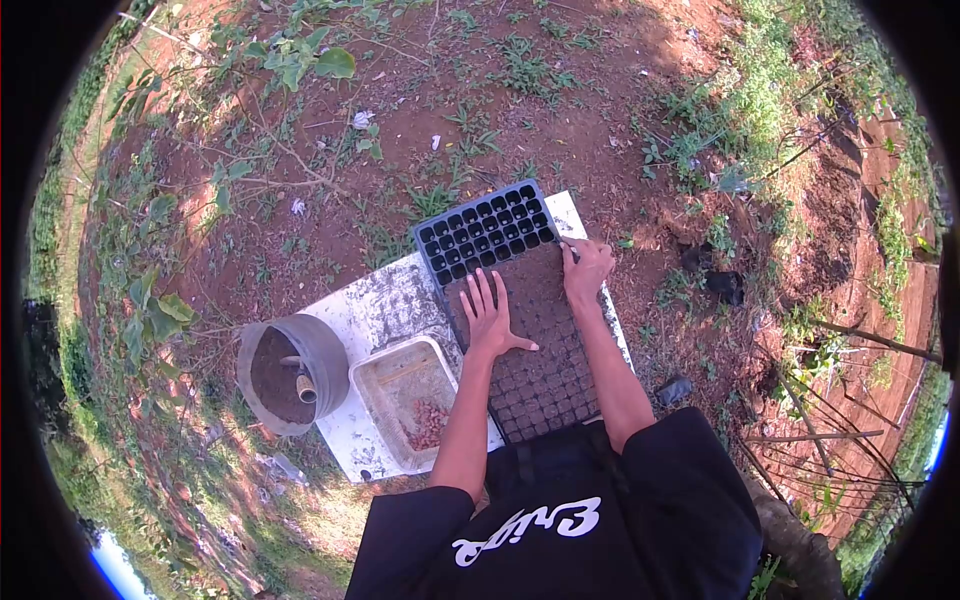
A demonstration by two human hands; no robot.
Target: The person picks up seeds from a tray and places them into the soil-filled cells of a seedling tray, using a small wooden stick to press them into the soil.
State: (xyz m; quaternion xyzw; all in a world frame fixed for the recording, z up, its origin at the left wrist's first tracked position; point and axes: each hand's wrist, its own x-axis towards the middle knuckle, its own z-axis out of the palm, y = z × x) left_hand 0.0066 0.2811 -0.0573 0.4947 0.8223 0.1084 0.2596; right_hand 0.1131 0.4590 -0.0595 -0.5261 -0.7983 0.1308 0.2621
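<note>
A black seedling tray [430,232] lies on a white board, its far cells unfilled. Dark soil [545,345] fills the cells nearer to me, with a grid of squares showing in it. My left hand [488,322] rests flat over this soil, fingers spread and pointing away from me. At the tray's far right edge, my right hand [588,268] is closed, thumb and fingers pinched together. A small dark bit shows at those fingertips; I cannot tell what it is.
Left of the tray, a pale basin [368,385] holds small reddish pieces [430,422]. Beside it stands a round grey container [330,345] of soil with a handled tool [305,388] inside. The white board [345,315] lies on weedy red ground. Sticks [815,437] are at the right.
</note>
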